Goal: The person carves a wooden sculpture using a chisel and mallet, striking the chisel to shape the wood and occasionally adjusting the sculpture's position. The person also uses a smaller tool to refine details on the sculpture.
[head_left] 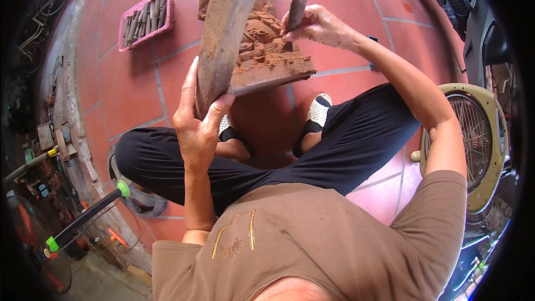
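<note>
My left hand (199, 125) is closed around the lower end of a long, flat wooden mallet (228, 33), which rises in front of the carving and covers part of it. Reddish-brown and rough, the wood carving (262, 58) stands on the floor before my feet on a squared base. In my right hand (320, 25) is a chisel (297, 11) with a round wooden handle, held upright between thumb and fingers. Its lower end meets the carving near the right side of the base; the very tip is hard to make out.
On the red tiled floor (125, 89) at the far left sits a pink basket (147, 39) of wooden-handled tools. A beige-framed fan (490, 184) stands close by my right elbow. Assorted tools and clutter line the left wall, where a black pole (89, 217) with green fittings juts out.
</note>
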Demonstrator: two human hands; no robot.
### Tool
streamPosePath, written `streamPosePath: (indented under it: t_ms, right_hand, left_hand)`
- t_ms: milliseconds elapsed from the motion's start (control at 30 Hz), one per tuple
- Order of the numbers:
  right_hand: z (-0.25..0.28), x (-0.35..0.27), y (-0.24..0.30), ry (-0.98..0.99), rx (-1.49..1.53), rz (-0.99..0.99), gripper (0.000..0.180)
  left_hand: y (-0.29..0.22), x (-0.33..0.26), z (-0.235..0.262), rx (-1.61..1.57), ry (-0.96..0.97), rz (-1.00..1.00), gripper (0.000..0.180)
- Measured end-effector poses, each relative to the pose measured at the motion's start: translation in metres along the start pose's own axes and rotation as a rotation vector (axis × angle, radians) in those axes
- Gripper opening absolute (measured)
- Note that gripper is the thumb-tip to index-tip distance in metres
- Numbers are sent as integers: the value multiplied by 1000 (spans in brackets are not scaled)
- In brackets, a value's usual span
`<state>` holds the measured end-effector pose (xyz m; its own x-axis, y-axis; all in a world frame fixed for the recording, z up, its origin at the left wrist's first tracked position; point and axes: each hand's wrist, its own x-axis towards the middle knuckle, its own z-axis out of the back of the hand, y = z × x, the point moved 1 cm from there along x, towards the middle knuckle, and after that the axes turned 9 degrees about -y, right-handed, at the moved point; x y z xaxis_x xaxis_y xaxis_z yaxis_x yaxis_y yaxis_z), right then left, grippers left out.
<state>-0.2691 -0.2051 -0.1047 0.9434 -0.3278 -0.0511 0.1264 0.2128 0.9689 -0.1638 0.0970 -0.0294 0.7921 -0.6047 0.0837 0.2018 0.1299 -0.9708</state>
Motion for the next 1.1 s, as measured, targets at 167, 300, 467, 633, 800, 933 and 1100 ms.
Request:
streamPosePath:
  t_ms: [167,300,467,633,800,933,1100]
  right_hand:
    - [-14,-8,8,174,-7,56,19]
    - [-16,-7,0,208,-94,117,21]
    - [-16,-1,0,189,-203,166,23]
    - [-16,0,2,183,-201,178,22]
    - [-16,-2,2,211,-181,158,21]
    - [-15,-1,2,249,-181,248,22]
    - [-20,-6,16,165,-329,191,22]
  left_hand:
    - [-10,-4,-4,-9,32,-46,68]
    - [-10,-5,-7,5,42,-88,69]
    - [-9,-4,-9,11,40,-43,70]
    - [-8,-4,-6,34,29,-41,70]
    - [-12,-5,-4,32,11,-90,70]
    - [-10,-8,-8,-25,1,-76,71]
    - [2,-3,-15,334,149,-220,72]
